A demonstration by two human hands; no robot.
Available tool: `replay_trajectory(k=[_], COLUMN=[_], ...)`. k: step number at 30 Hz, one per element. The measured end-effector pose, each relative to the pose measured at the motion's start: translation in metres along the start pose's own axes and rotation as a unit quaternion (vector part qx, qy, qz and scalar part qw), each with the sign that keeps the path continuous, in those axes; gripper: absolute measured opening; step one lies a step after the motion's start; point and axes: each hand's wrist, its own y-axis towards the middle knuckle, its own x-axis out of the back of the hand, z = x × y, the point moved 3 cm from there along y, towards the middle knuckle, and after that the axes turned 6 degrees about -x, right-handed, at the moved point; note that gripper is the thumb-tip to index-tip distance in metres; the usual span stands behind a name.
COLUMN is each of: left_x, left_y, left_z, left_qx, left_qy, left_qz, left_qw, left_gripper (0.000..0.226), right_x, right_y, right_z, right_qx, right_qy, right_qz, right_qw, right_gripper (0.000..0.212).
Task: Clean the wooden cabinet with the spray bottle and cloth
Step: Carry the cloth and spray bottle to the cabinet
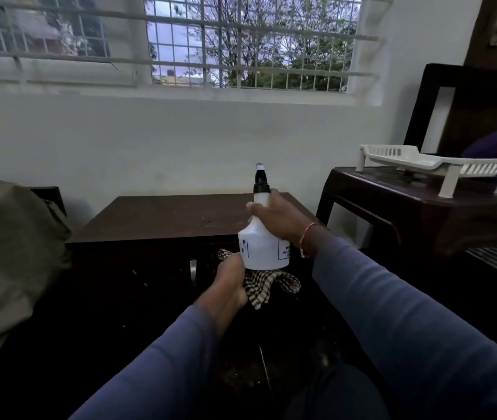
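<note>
A low dark wooden cabinet (pixel 162 216) stands against the white wall under the window, its top speckled with crumbs and a metal handle (pixel 193 271) on its front. My right hand (pixel 277 218) grips the neck of a white spray bottle (pixel 264 247) with a black nozzle, held upright in front of the cabinet's top edge. Just below the bottle, my left hand (pixel 229 283) holds a checked brown and white cloth (pixel 268 286), bunched up and hanging against the cabinet front.
A dark brown table (pixel 408 207) stands to the right with a white plastic rack (pixel 432 165) on it. A grey-brown fabric mass (pixel 8 253) fills the left side. A barred window (pixel 241 43) sits above the wall.
</note>
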Motion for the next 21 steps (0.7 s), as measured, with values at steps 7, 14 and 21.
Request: replay_trajectory(k=[7,14,21], left_x=[-0.064,-0.196,-0.297], left_y=[-0.004,-0.01,-0.011], left_z=[-0.013,-0.06,-0.106], left_qx=[-0.072,-0.189,-0.249], left_qy=[-0.018,0.002,-0.001], left_qz=[-0.067,0.075,0.162], left_qw=[0.995,0.979,0.955], left_gripper=[0.016,0.006,0.033], right_x=[0.077,0.216,0.317], right_y=[0.011,0.02,0.028], right_z=[0.011,0.04,0.037], right_qx=[0.042,0.044,0.02], right_qy=[-0.129,-0.159,-0.142], right_qz=[-0.148,-0.317,-0.417], right_qw=[0.98,0.934,0.898], right_gripper=[0.049,0.057,0.057])
